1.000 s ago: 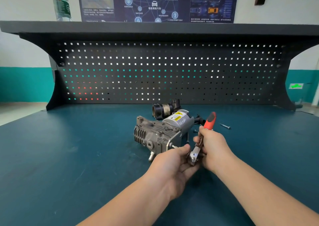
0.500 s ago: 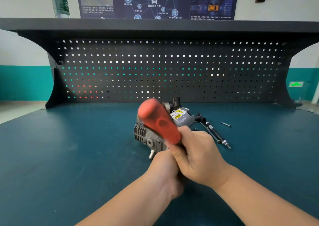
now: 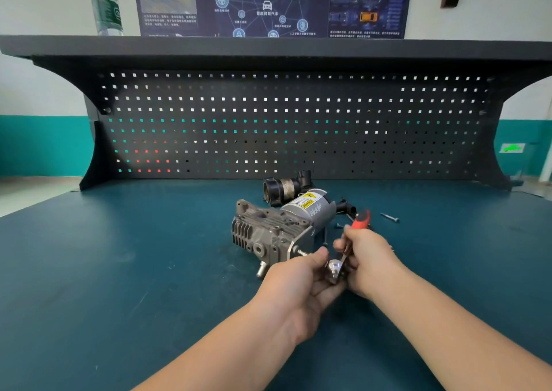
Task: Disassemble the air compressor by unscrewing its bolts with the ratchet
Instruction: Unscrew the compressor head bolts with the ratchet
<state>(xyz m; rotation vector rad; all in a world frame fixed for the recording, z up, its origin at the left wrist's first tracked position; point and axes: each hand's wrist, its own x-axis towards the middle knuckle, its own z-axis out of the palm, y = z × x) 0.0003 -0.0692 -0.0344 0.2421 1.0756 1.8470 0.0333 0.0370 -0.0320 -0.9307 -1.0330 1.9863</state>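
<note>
The grey air compressor (image 3: 277,229) lies on the blue-green bench (image 3: 119,271), its silver motor can with a yellow label toward the back right. A bolt (image 3: 301,252) sticks out of its near end plate. The ratchet (image 3: 336,268) has a shiny head and a red handle (image 3: 361,218) that points away from me. My right hand (image 3: 367,256) grips its shaft. My left hand (image 3: 298,280) holds the ratchet head from the left, fingers curled round it, just in front of the bolt.
A black cylindrical part (image 3: 283,189) sits behind the compressor. Loose bolts (image 3: 389,218) and a black connector (image 3: 346,206) lie to the right. A dark pegboard (image 3: 283,121) closes the back of the bench; a water bottle (image 3: 106,5) stands on its shelf.
The ratchet's red handle swung from up and left, near the camera, back down to the right and away from me. Both hands stayed at the compressor's near end.
</note>
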